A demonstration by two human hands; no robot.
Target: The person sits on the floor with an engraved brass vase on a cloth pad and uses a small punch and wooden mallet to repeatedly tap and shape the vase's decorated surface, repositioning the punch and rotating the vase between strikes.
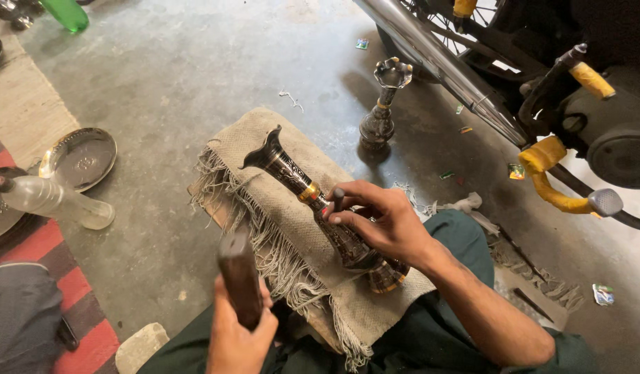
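While the right hand (389, 225) pins the engraved metal vase (320, 208) on its side across the burlap-covered block (278, 201), its fingers (347, 218) pinch a small punch (338, 199) against the vase's neck. The left hand (237, 332), fingers closed, grips a dark mallet (240, 280) raised just beside the work. Risk, as judged: a glancing blow could strike the fingers steadying the punch, or roll the round vase off the loose cloth.

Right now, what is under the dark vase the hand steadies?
The vase lies on a frayed burlap cloth. A wooden edge shows at the cloth's left; the rest of the support is covered.
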